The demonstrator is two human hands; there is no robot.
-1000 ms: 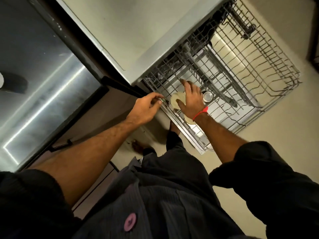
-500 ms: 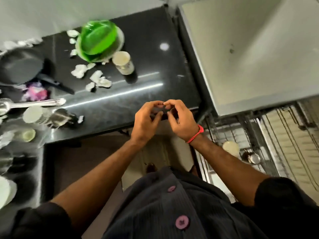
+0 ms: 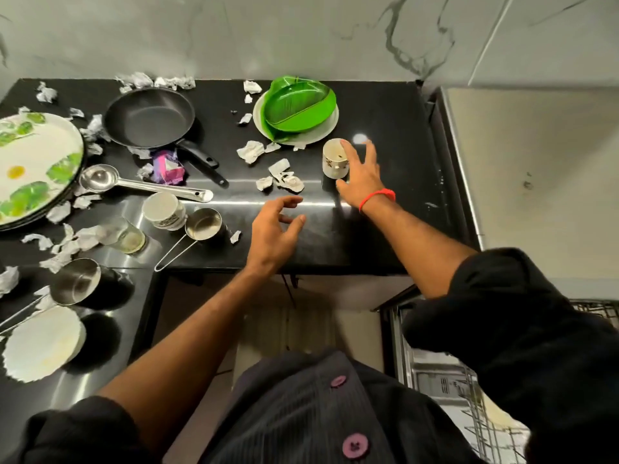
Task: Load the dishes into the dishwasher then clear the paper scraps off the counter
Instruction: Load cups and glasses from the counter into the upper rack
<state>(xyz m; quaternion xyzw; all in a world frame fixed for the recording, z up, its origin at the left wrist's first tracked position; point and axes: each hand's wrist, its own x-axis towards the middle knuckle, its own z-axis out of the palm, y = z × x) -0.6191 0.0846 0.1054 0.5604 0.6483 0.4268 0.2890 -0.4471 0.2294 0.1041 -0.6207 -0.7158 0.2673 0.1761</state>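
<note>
My right hand [image 3: 360, 177] reaches over the black counter [image 3: 385, 229], fingers spread, touching the right side of a small white cup [image 3: 333, 159] without closing on it. My left hand [image 3: 273, 231] hovers open and empty above the counter's front, near crumpled paper scraps [image 3: 283, 179]. A green leaf-shaped dish [image 3: 298, 107] lies on a white plate behind the cup. A black frying pan [image 3: 149, 117], a steel ladle [image 3: 100, 179], a white mug [image 3: 164, 211] and steel measuring cups [image 3: 202, 224] stand to the left. The dishwasher rack [image 3: 482, 426] shows at the lower right.
A large green-patterned plate [image 3: 30, 165] sits at far left, a white scalloped plate [image 3: 42, 343] and a steel cup [image 3: 75, 281] at lower left, a glass [image 3: 125, 234] and a purple wrapper [image 3: 167, 169] mid-left. The beige dishwasher top [image 3: 536, 182] adjoins the counter's right end.
The view swung from the dishwasher rack up to the counter. My hands left the rack, met briefly at the counter edge, then spread apart; the right reached the white cup.
</note>
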